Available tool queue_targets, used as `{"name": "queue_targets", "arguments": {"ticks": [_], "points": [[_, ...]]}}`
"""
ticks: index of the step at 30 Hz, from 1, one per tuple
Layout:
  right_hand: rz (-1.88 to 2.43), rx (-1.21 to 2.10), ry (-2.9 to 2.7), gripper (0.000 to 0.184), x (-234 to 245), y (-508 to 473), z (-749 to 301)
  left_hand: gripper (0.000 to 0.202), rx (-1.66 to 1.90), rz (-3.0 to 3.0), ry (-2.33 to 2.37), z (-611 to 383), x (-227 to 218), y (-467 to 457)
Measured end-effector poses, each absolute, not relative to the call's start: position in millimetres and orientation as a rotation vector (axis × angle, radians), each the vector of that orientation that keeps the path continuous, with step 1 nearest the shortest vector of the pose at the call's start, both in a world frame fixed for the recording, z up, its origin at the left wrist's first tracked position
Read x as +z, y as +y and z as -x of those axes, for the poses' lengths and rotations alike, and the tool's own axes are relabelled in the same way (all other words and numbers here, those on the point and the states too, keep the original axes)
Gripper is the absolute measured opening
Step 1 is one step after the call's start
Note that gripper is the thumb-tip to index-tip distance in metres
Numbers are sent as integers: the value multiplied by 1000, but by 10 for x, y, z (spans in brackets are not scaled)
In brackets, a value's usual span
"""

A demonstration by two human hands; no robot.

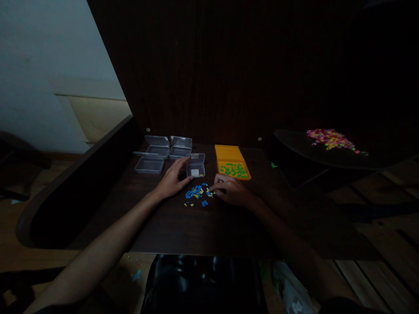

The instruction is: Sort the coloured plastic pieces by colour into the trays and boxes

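Note:
My left hand (173, 179) has its thumb and fingers spread at the left side of a small clear plastic box (195, 170) with its lid up; whether it touches the box I cannot tell. A pale square and a small yellow piece show in that box. Below it on the table lies a loose pile of small blue, yellow and pale pieces (195, 192). My right hand (229, 189) rests at the right side of this pile, fingertips bent together over pale and blue pieces; what they pinch is too small to make out.
Several larger clear boxes (149, 165) stand with lids up at the left. Behind my right hand lies an open yellow case (229, 152) holding green pieces (233, 169). A heap of pink, yellow and purple bits (332, 139) sits on a dark surface at the right.

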State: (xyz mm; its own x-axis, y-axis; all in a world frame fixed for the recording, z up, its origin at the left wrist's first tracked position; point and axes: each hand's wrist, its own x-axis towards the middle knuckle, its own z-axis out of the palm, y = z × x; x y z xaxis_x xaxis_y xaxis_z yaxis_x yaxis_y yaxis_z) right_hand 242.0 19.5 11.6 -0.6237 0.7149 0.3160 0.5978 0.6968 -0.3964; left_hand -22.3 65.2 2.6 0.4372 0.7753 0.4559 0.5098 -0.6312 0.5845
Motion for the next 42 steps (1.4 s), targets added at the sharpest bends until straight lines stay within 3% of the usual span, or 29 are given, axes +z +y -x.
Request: {"name": "queue_targets", "arguments": {"ticks": [17, 32, 42], "points": [[1162, 461, -2474, 12, 163, 208, -2376, 67, 1258, -2295, 1068, 219, 47, 631], [1133, 614, -2515, 8, 217, 211, -2397, 84, 1219, -2096, 1096, 199, 66, 617], [1168, 522, -2595, 8, 332, 127, -2380, 86, 1261, -1876, 1018, 187, 32, 633]]}}
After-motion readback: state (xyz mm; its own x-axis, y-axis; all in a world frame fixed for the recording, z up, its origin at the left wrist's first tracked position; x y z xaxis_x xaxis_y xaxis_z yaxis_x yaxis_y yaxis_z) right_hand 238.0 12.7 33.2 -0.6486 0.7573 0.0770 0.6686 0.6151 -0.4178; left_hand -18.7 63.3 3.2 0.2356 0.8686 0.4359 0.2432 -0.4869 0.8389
